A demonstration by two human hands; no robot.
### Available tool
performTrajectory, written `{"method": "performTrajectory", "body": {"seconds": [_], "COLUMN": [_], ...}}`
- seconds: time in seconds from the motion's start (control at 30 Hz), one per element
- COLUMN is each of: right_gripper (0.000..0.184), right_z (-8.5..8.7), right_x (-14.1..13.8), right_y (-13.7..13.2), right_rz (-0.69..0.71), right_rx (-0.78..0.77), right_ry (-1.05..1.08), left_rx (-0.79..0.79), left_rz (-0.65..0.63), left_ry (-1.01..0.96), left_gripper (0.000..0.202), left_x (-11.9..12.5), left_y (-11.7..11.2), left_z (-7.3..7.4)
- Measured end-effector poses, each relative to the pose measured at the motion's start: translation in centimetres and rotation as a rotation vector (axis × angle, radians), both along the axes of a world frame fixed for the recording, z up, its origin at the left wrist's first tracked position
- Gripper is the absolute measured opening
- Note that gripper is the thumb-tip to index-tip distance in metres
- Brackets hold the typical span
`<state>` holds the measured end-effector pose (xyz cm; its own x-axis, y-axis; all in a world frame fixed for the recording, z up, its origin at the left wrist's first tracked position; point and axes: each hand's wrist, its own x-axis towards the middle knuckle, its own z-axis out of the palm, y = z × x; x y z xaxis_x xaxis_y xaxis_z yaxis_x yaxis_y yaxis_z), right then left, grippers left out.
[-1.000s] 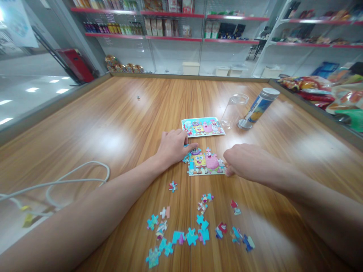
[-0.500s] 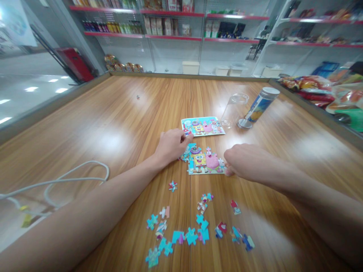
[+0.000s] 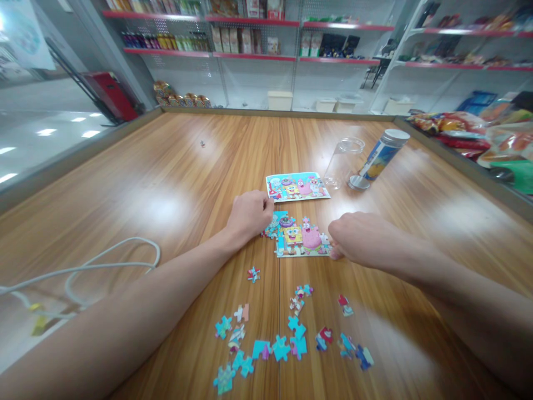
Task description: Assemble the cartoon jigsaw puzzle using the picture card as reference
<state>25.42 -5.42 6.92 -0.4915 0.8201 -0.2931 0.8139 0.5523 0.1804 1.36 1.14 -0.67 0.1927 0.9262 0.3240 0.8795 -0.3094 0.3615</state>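
A partly assembled cartoon jigsaw (image 3: 300, 239) lies in the middle of the wooden table (image 3: 166, 183). My left hand (image 3: 249, 214) rests at its upper left corner, fingers curled against the pieces there. At the puzzle's right edge my right hand (image 3: 353, 236) sits with fingers curled, its fingertips touching the border pieces. Whether either hand holds a piece is hidden. A printed reference picture (image 3: 297, 186) lies just behind the puzzle. Several loose pieces (image 3: 275, 333) are scattered on the table nearer to me.
A clear plastic jar (image 3: 343, 162) and a printed tube with a white cap (image 3: 383, 154) lie behind the picture, a lid (image 3: 358, 183) beside them. A white cable (image 3: 83, 272) loops at the left. Snack bags (image 3: 470, 133) pile up at the right edge; shop shelves stand behind.
My left hand has drawn its fingers back from the puzzle's top pieces and curled them at the upper left corner. My right hand has hardly moved.
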Motion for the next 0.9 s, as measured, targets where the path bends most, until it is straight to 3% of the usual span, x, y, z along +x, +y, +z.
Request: {"method": "performTrajectory", "body": {"seconds": [0.47,0.67,0.9], "right_gripper": [0.013,0.015,0.013], "right_z": [0.3,0.3,0.0], "right_x": [-0.3,-0.4,-0.2], "right_y": [-0.1,-0.1,0.1], "right_rz": [-0.022,-0.021,-0.022], "right_rx": [-0.028,-0.032,-0.044], "right_ry": [-0.015,-0.025,-0.003], "left_rx": [0.006,0.056,-0.015], "left_rz": [0.096,0.097,-0.087], "left_ry": [0.018,-0.273,-0.466], "left_gripper": [0.034,0.041,0.041], "left_x": [0.0,0.0,0.5], "left_y": [-0.3,-0.7,-1.5], "left_z": [0.5,1.2,2.0]}}
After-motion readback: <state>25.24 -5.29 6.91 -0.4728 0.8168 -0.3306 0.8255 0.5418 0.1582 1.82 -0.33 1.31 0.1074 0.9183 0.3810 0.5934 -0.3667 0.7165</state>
